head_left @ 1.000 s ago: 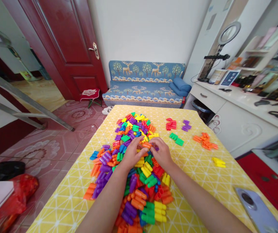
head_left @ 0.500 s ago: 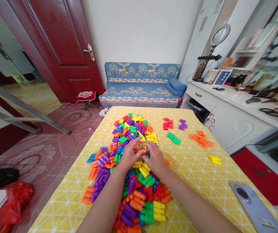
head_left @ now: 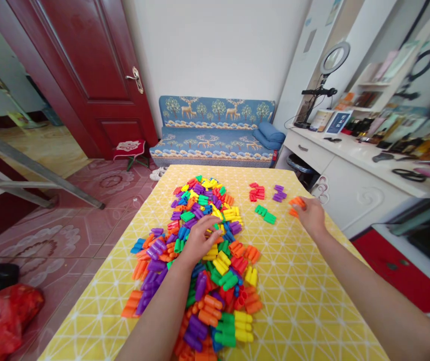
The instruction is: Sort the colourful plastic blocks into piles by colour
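Note:
A long heap of plastic bullet-shaped building blocks (head_left: 200,316) in orange, purple, green, yellow, red and blue covers the table's middle and left. My left hand (head_left: 200,240) rests over the heap, its thumb and forefinger curled round a small green block (head_left: 217,226). Out to the right, my right hand (head_left: 311,216) pinches an orange block (head_left: 297,201) at the orange group, partly covering it. Nearby lie separate groups: red blocks (head_left: 257,192), purple blocks (head_left: 279,193) and green blocks (head_left: 265,214). The yellow group is hidden behind my right hand and forearm.
A yellow patterned cloth (head_left: 293,286) covers the table. Beyond its far edge stands a blue sofa (head_left: 215,138). A white dresser (head_left: 358,170) with many items is on the right, and a red stool (head_left: 130,148) stands by the door.
My hands were together over the heap around an orange block. The right has swung out to the orange group, while the left stays at the heap. The view has shifted slightly.

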A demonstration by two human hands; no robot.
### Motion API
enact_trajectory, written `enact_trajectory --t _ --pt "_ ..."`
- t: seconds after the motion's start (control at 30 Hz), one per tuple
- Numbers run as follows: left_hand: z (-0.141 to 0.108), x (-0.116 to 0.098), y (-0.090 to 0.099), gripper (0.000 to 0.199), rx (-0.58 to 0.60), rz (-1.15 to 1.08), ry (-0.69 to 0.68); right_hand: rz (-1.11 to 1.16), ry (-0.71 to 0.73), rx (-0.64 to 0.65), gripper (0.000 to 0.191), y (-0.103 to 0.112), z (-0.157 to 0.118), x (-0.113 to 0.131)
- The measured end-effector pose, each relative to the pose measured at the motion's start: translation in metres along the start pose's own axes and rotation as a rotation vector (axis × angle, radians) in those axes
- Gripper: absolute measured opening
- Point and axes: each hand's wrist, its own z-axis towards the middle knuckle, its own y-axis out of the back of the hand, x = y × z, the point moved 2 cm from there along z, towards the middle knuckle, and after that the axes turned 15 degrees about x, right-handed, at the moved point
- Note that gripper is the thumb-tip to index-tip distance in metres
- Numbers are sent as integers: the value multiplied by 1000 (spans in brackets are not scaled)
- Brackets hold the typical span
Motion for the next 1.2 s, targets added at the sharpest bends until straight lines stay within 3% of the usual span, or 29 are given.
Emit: enact_trajectory --t 0.07,0.17,0.33,0.67,0.73,0.83,0.93,1.03,1.1,1.2 --pt "1 -3 0 23 7 37 -25 -50 -113 1 30 8 11 -31" --pt "0 -5 1 20 -8 72 -54 -91 -189 40 26 7 12 -52" --pt "0 -1 0 20 -3 73 -59 -96 -301 49 44 -4 7 -57" --pt "1 -4 -1 17 -9 90 -57 -164 -325 83 40 -6 6 -66" --pt "0 -3 -1 18 -4 96 -50 -148 -243 -27 39 -9 -2 -53" --pt "0 -1 -2 17 9 109 -51 -86 -26 -146 35 -22 -24 -13" --pt "0 -2 -2 15 13 122 -44 94 308 -48 28 -47 -56 45" --pt "-1 -4 -2 15 10 126 -34 255 583 164 35 -71 -88 101" --pt "-1 -5 -2 15 11 122 -21 289 634 276 47 -83 -100 126" --pt "-1 -4 -3 16 23 118 -7 270 584 330 54 -94 -104 142"
